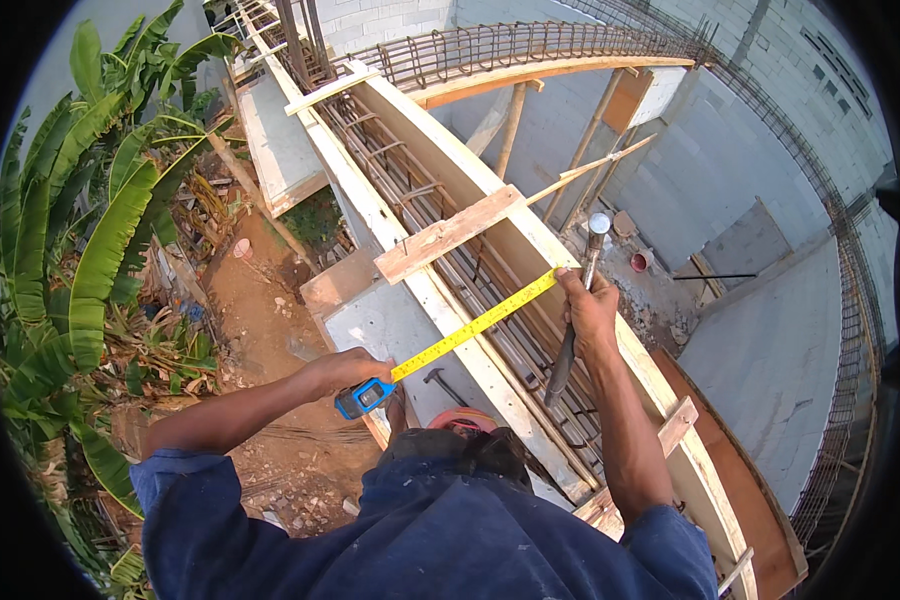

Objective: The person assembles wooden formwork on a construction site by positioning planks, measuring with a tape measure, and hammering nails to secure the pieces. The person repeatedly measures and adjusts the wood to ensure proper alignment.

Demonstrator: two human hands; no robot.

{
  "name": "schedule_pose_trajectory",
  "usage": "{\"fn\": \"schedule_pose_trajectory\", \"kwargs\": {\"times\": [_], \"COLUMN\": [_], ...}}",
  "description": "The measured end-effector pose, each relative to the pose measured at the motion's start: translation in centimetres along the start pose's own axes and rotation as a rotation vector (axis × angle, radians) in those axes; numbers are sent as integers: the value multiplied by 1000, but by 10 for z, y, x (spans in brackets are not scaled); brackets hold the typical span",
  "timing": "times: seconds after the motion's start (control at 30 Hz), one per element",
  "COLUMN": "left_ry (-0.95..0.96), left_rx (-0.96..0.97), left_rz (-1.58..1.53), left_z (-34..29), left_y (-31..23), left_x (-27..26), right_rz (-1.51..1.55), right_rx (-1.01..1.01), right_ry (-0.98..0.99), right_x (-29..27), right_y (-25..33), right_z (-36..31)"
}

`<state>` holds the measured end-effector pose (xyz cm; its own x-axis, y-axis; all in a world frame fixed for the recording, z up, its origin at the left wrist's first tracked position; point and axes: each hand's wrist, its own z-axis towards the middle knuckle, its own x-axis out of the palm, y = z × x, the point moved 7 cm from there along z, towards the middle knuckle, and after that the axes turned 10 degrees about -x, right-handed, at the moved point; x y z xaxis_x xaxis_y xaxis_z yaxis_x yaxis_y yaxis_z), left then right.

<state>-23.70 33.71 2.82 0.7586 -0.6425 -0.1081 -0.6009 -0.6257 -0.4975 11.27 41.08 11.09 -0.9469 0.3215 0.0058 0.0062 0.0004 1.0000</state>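
My left hand (pixel 342 372) is closed near the mouth of a blue and black tape measure (pixel 366 397), left of a long wooden formwork trough (pixel 410 240). From it the yellow tape blade (pixel 480 325) stretches across the trough, over the steel bars inside. My right hand (pixel 592 312) sits at the far board and pinches the blade's end. That same hand also grips a hammer (pixel 562 372), its metal head up and its dark handle hanging down over the trough. A second hammer (pixel 444 384) lies on the grey panel beside the trough.
A wooden cleat (pixel 450 235) bridges the trough ahead of the tape, and another cleat (pixel 678 425) lies nearer on the right. Brown soil (pixel 260 330) and banana plants (pixel 110 250) lie below on the left. At right, a deep walled space (pixel 770 290) drops away beside the formwork.
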Motion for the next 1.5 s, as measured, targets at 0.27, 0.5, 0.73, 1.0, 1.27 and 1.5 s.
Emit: {"fn": "schedule_pose_trajectory", "kwargs": {"times": [0.27,0.5,0.73,1.0,1.27,1.5], "left_ry": [174,-7,-145,-82,0,4], "left_rx": [186,219,220,221,133,78], "left_rz": [-61,153,164,-58,-105,-86], "left_z": [37,37,47,50,59,63], "left_y": [-10,-30,-47,-45,-40,-38], "left_x": [-84,-108,-111,-100,-99,-96], "right_rz": [-518,-775,-568,-284,-340,-224], "right_rx": [-84,-124,-184,-151,74,105], "right_ry": [-119,-100,-84,-121,-145,-79], "right_x": [78,93,56,-17,-47,-31], "right_y": [-67,-63,6,88,44,20], "right_z": [77,80,44,-47,-110,-118]}}
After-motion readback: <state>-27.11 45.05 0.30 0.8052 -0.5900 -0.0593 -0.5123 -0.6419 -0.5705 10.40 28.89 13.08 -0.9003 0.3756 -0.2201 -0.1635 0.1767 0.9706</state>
